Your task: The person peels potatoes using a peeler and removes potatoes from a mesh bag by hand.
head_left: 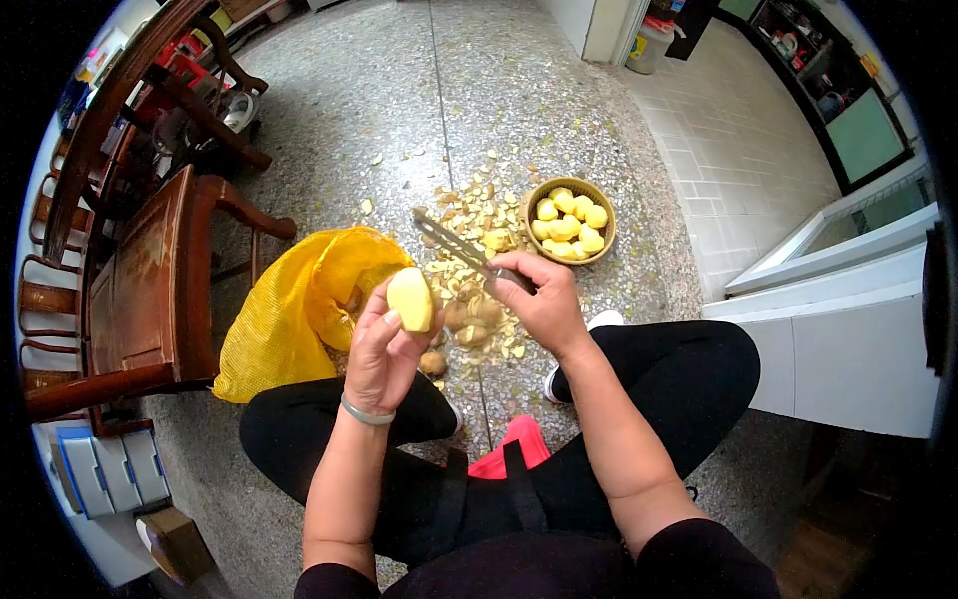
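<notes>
In my left hand (377,344) is a peeled potato (410,299), pale yellow, with the fingers closed around its lower and left sides. My right hand (544,299) grips the handle of a slotted metal peeling knife (451,243), whose blade points up and to the left, apart from the potato. Below the hands, peel scraps (469,212) lie scattered over the floor. Among them are several unpeeled potatoes (475,321), partly covered by peel. One more brown potato (432,363) rests near my left wrist. A round basket (612,232) beyond my right hand holds several peeled potatoes.
An open yellow woven sack (274,319) slumps left of my left hand, with potatoes partly visible inside. A wooden chair (150,270) stands farther left. My black-clad knees flank the work area on the speckled floor (339,130). A white cabinet (848,349) is at right.
</notes>
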Tool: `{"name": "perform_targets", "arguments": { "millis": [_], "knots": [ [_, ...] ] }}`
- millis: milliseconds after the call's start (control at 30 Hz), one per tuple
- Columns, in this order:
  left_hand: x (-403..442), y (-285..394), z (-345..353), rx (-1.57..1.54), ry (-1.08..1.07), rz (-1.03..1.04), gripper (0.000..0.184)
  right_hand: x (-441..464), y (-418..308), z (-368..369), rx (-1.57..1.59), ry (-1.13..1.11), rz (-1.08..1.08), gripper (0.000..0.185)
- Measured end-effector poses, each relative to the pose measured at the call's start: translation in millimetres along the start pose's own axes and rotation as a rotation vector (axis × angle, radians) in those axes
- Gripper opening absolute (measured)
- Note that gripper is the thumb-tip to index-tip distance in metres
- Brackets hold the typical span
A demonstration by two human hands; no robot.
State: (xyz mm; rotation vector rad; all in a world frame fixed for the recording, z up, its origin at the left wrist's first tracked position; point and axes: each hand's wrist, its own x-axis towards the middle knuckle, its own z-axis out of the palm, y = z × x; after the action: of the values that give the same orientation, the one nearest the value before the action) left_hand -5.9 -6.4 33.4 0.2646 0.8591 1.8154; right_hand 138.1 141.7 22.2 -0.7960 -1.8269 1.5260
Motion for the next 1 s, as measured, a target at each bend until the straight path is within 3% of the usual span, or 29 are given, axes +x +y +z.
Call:
{"name": "perform_targets", "arguments": {
  "millis": [133, 233, 267, 400, 467, 567, 667, 867, 1000],
  "knots": [
    [1.5, -1.2, -1.4, -0.127, -0.029, -0.029, 0.047, -5.3, -4.9, 11.8, -0.042, -0.019, -0.233, 0.019],
    [2.1, -2.1, -4.9, -0.137, -0.012, -0.023, 0.046, -7.2, -5.6, 14.9, -0.047, -0.033, -0.257, 0.02],
    [1.7, -2.1, -4.5, -0.138, -0.01, -0.022, 0.046, -8.8, -5.8, 15.6, 0.025, -0.034, -0.139, 0.019],
    [1.3, -1.4, -2.1, -0.117, 0.014, -0.011, 0.043, -9.1, -0.7, 17.0, -0.01, -0.002, -0.176, 0.021],
    [0.6, -3.6, -6.5, -0.116, 0.019, -0.014, 0.042, -12.4, -9.9, 20.6, -0.217, -0.061, -0.443, 0.024],
    [-1.4, -8.0, -14.8, -0.242, -0.068, -0.021, 0.04, -13.3, -13.2, 27.5, -0.247, -0.061, -0.523, 0.026],
    [-4.7, -3.7, -6.5, -0.246, 0.046, -0.089, 0.04, -10.1, -0.4, 26.3, -0.169, -0.054, -0.41, 0.025],
    [-5.9, 1.1, -0.2, -0.184, -0.263, -0.158, 0.043, 3.7, 32.6, 6.0, -0.155, -0.014, -0.128, 0.02],
    [-3.8, 1.2, 4.9, -0.101, -0.08, -0.092, 0.045, 2.1, 22.5, 1.2, -0.115, 0.017, -0.023, 0.019]
  ]
}}
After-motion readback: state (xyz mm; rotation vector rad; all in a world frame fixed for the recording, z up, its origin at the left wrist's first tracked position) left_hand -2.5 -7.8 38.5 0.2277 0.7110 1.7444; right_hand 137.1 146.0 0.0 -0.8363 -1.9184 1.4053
